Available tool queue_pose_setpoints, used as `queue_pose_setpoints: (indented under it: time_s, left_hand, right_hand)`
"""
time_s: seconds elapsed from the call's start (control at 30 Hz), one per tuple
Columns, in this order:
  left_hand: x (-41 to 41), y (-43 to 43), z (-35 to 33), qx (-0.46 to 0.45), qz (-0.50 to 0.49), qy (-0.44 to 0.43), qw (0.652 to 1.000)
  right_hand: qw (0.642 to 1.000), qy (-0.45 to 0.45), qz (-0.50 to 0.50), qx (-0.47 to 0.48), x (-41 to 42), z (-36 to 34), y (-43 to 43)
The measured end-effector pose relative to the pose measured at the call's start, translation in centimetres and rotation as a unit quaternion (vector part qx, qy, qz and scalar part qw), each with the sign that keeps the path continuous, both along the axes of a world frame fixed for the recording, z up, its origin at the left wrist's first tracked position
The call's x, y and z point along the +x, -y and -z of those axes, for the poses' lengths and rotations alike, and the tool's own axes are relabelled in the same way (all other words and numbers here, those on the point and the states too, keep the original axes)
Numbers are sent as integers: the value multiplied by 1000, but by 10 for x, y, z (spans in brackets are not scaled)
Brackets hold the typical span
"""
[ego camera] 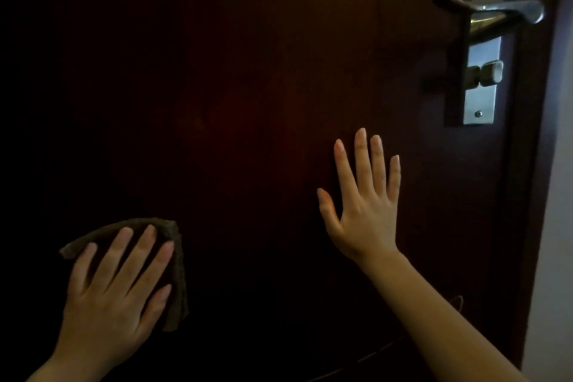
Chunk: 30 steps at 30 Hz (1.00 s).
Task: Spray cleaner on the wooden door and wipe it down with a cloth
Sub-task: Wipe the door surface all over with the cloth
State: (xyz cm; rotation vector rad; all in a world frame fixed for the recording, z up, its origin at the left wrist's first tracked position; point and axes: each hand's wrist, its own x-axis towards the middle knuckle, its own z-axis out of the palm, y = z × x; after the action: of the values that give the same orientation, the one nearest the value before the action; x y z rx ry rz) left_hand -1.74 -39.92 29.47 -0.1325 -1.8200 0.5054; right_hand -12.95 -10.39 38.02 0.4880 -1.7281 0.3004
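A dark red-brown wooden door fills almost the whole view, dim on its left side. My left hand lies flat at the lower left and presses a folded brown cloth against the door, fingers spread over it. My right hand rests flat on the bare wood right of centre, fingers apart and pointing up, with nothing in it. No spray bottle is in sight.
A silver lever handle sticks out at the upper right on a metal plate with a thumb-turn lock. The door's right edge meets a pale wall.
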Motion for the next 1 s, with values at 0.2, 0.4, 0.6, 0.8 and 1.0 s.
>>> queue_pose_setpoints:
  time_s: [0.2,0.4,0.6,0.8,1.0]
  left_hand:
    - [-3,0,-41,129,-20,-42,991]
    - [-4,-16,-20,129,-44,-14,991]
    - [3,0,-18,101,-16,7,995]
    - [8,15,11,207,-62,-37,976]
    - [11,3,52,192,-58,20,979]
  right_hand:
    - [1000,1,2,5,-1,2,0]
    - [999,45,-4,-13,12,-1,10]
    - [987,-22,-84,136,46,-8,83]
    - [978,-34,-97,182,59,-3,137]
    - [973,-41,-121,194,76,-2,191]
